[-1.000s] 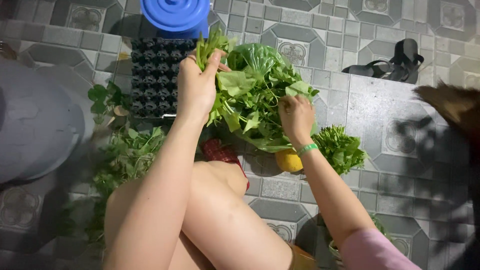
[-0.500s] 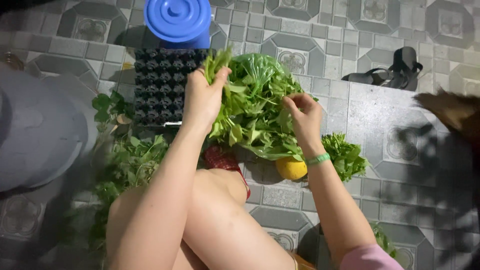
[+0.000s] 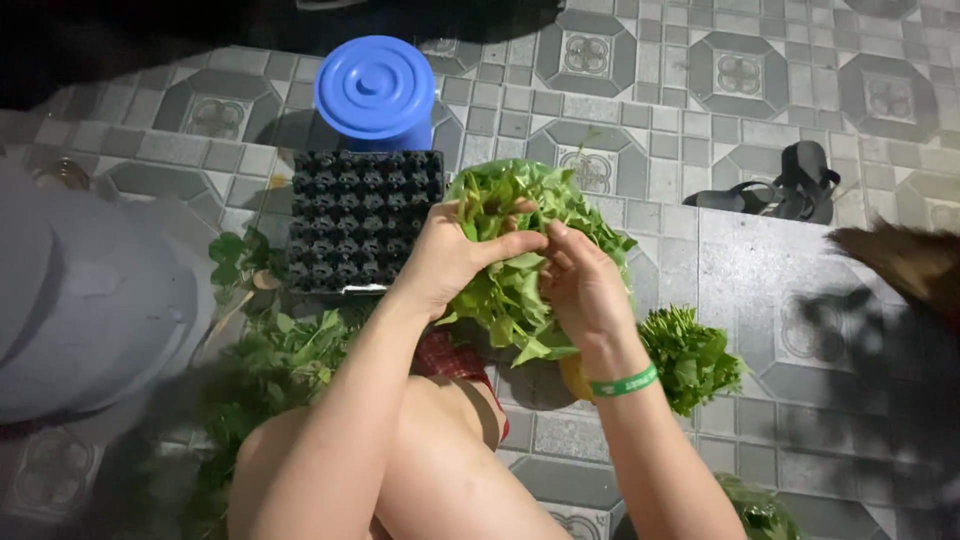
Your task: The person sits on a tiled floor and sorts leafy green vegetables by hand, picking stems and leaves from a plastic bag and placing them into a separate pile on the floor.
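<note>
A big bunch of leafy greens (image 3: 520, 250) is held up over the tiled floor. My left hand (image 3: 450, 255) grips the bunch from the left, fingers closed round the stems. My right hand (image 3: 580, 285), with a green band on its wrist, pinches leaves on the bunch's right side; the two hands nearly touch. A yellow round thing (image 3: 572, 378) peeks out under my right wrist. My bare knee (image 3: 440, 440) is below the hands.
A black moulded tray (image 3: 362, 218) lies on the floor beyond my left hand, with a blue lidded bucket (image 3: 375, 90) behind it. Loose greens (image 3: 290, 350) lie at the left, another small bunch (image 3: 690, 355) at the right. Black sandals (image 3: 790, 185) rest far right. A grey basin (image 3: 80, 300) sits at the left.
Both hands have drawn together at the middle of the bunch; my right hand moved left toward my left hand. The view shifted down slightly.
</note>
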